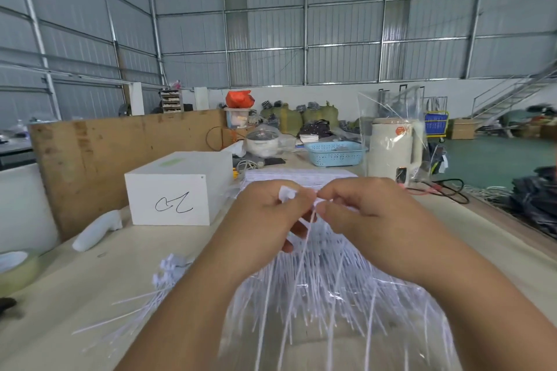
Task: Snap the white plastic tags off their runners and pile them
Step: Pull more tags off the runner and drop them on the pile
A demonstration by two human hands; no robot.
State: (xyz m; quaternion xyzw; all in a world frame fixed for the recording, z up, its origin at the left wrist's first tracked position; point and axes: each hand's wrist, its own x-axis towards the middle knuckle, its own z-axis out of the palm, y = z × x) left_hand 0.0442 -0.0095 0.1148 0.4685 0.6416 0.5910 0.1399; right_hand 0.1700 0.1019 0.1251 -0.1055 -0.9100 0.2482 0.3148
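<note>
Tabletop of pale beige board (75, 295) carries all the work, extending out to either side of both hands. Beyond the left hand stands a white rectangular box with a black scrawl on its face (171, 200); beyond the right hand, a cream plastic jug under a clear bag (391, 147).

Directly beneath and in front of the wrists lies a broad fan of thin white plastic tags on their runners (316, 295), long tails pointing toward the person. A smaller pile of loose white tags (162, 283) lies just left of the left forearm (judged to be the finished heap).

Left hand (268, 220): fingers curled, gripping a white tag head (286, 193) at the fingertips, with tails trailing down from the palm. Right hand (364, 217): fingers curled narrow, pinching the same strip just beside the left fingertips. The exact point of contact is hidden between the knuckles.

Assessment: a snap-off is in hand. To do it well, the two pinches should stay close together at the joint, so the bend falls on the thin neck and not on the tail. A short twist looks safer than a straight pull, which could stretch the strand. The freed piece belongs on the left-hand pile.
</note>
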